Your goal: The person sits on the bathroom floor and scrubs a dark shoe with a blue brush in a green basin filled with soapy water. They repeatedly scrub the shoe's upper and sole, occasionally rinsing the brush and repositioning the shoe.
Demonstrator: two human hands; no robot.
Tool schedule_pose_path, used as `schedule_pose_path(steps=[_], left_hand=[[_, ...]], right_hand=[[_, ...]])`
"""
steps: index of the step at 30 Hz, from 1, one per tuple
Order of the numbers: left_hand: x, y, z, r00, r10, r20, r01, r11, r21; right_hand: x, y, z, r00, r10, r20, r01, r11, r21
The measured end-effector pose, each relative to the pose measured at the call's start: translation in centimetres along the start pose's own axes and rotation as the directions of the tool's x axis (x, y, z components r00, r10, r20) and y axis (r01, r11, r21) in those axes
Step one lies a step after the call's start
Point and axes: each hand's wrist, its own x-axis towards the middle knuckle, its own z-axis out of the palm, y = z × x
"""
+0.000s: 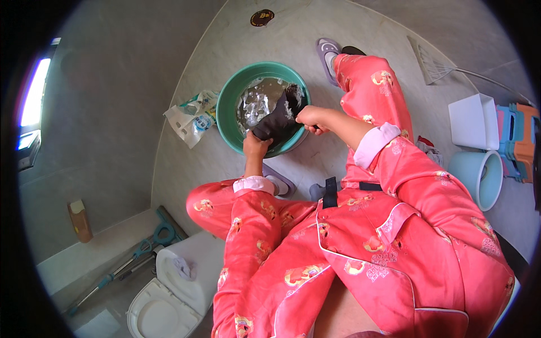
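A green plastic basin (222, 122) stands on the floor before me, holding water (255, 103) with white suds. My left hand (255, 147) grips the lower end of a wet dark item (274, 124), which looks like a boot and slants up across the basin's right half. White foam clings to its upper end. At the right rim, my right hand (312, 119) is closed around a black object (315, 126). Only a short end of that object shows, so I cannot tell whether it is a handle or part of the dark item.
An opened detergent bag (192, 118) lies against the basin's left side. To the right stand a white bin (473, 120), a light-blue bucket (475, 177) and folded plastic stools (522, 139). A toilet (169, 291) and a long-handled mop (122, 266) are at lower left.
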Motion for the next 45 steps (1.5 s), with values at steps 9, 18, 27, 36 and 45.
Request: schedule_pose_path(steps=[9,18,27,36,45], left_hand=[[2.9,-2.2,0.2,0.962,-0.015,0.271,0.093,0.956,-0.277],[5.5,-4.9,1.5,0.955,-0.022,0.296,0.078,0.981,-0.178],[5.2,-3.6,3.7,0.97,-0.156,0.184,0.166,0.985,-0.043],[4.2,-3.0,7.2,0.99,0.124,-0.06,-0.12,0.99,0.073],[5.4,3.7,6.9,0.939,0.165,-0.302,-0.162,0.986,0.037]], right_hand=[[-0.3,0.4,-0.2,0.804,-0.563,-0.192,0.277,0.64,-0.716],[-5.2,-3.3,-3.3,0.781,-0.596,-0.187,0.26,0.583,-0.769],[-2.4,-2.7,-3.7,0.772,-0.539,-0.336,0.317,0.785,-0.532],[1.6,-1.4,-2.4,0.76,-0.56,-0.329,0.362,0.786,-0.501],[3.9,-2.0,0.4,0.706,-0.646,-0.291,0.365,0.684,-0.631]])
